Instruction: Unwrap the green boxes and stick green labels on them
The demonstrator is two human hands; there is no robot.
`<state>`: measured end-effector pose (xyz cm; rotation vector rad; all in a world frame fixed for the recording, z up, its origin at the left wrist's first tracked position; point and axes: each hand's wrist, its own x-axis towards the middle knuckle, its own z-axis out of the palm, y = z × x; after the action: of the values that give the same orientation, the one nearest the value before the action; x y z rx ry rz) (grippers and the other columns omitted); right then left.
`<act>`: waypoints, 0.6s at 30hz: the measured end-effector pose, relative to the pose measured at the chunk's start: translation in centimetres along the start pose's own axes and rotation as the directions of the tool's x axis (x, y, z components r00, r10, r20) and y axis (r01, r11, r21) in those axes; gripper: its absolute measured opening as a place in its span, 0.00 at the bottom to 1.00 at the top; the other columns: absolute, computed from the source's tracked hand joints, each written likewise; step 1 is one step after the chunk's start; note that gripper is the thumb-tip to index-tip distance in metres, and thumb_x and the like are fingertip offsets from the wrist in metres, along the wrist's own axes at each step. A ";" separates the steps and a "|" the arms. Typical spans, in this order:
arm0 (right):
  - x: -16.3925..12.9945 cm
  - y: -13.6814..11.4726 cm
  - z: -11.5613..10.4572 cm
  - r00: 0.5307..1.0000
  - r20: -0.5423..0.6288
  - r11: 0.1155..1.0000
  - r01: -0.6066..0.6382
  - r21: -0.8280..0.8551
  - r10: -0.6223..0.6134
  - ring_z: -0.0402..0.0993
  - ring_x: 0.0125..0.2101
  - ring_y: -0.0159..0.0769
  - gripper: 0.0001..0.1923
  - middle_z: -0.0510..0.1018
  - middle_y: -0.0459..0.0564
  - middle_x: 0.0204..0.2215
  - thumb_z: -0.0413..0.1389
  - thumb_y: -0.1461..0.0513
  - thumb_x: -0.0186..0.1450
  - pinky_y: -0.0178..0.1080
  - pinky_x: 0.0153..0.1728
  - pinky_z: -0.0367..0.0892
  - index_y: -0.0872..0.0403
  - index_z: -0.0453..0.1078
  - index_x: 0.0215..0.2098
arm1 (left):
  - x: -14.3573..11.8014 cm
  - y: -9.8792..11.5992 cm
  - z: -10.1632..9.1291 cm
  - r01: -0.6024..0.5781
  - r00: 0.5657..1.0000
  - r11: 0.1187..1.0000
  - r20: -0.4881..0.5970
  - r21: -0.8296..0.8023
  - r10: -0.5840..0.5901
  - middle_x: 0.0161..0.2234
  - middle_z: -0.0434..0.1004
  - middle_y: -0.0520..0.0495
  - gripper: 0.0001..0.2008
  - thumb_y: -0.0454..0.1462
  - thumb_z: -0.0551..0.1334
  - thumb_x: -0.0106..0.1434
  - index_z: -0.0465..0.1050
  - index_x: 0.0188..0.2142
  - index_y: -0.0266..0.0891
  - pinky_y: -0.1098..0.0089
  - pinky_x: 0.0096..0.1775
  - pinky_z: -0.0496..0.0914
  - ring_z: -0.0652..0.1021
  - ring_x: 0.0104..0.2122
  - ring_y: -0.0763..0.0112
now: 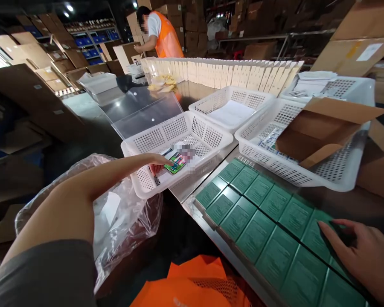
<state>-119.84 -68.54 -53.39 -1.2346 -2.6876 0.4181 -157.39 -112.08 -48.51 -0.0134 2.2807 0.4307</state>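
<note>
My left hand [160, 163] reaches into a white perforated basket [141, 185] with its fingers closed around a smartphone [176, 162]. The phone's screen is lit with a colourful picture, partly blurred. Under the phone lie some papers, mostly hidden. On the right, my right hand [360, 251] rests over the rows of flat green boxes [256, 226], thumb and fingers apart. The boxes lie side by side in two rows on the metal table, and the hand covers part of the nearest ones.
More white baskets stand behind, one with white paper [232, 111], another under an open cardboard box [320, 123]. A long row of cream cartons [224, 73] lines the table. A plastic bag [124, 213] hangs at left. A person in an orange vest [168, 36] works beyond.
</note>
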 end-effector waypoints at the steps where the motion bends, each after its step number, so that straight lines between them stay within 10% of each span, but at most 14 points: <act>1: -0.1 0.0 -0.1 1.000 0.008 1.000 -0.017 0.006 0.017 0.75 0.42 0.59 0.19 0.75 0.61 0.40 0.51 0.40 0.52 0.54 0.33 0.66 0.38 0.59 0.35 | 0.2 -0.1 -0.1 -0.002 1.000 1.000 0.010 0.007 0.002 0.16 0.71 0.40 0.20 0.51 0.71 0.52 0.74 0.21 0.37 0.62 0.25 0.74 0.79 0.23 0.54; 9: -0.4 -1.5 -1.3 1.000 0.017 0.998 0.019 0.058 -0.020 0.73 0.42 0.61 0.18 0.75 0.62 0.39 0.52 0.39 0.53 0.56 0.38 0.66 0.38 0.60 0.34 | -0.3 0.2 -0.3 0.036 0.998 0.997 0.041 0.065 -0.039 0.18 0.75 0.37 0.25 0.57 0.67 0.56 0.73 0.21 0.37 0.62 0.30 0.75 0.79 0.24 0.56; 14: -2.6 -2.3 -4.2 0.984 0.168 0.948 -0.110 0.299 0.061 0.77 0.38 0.53 0.20 0.77 0.57 0.42 0.56 0.43 0.55 0.52 0.42 0.69 0.39 0.61 0.41 | -3.3 1.7 -0.4 0.013 0.986 0.967 -0.162 0.255 0.029 0.19 0.76 0.38 0.29 0.58 0.57 0.64 0.69 0.18 0.39 0.59 0.35 0.74 0.81 0.28 0.52; 18: -8.0 1.0 -7.6 0.998 0.018 0.958 -0.060 0.281 0.057 0.77 0.47 0.50 0.20 0.76 0.58 0.49 0.55 0.43 0.57 0.50 0.41 0.71 0.36 0.62 0.46 | -7.5 3.9 -1.5 -0.082 0.809 0.888 -0.490 0.453 0.325 0.27 0.81 0.44 0.21 0.51 0.47 0.69 0.68 0.28 0.44 0.54 0.46 0.69 0.79 0.47 0.45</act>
<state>-112.01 -72.61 -46.65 -1.2307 -2.4918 0.7850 -153.93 -109.83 -41.00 0.3822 2.9323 0.0320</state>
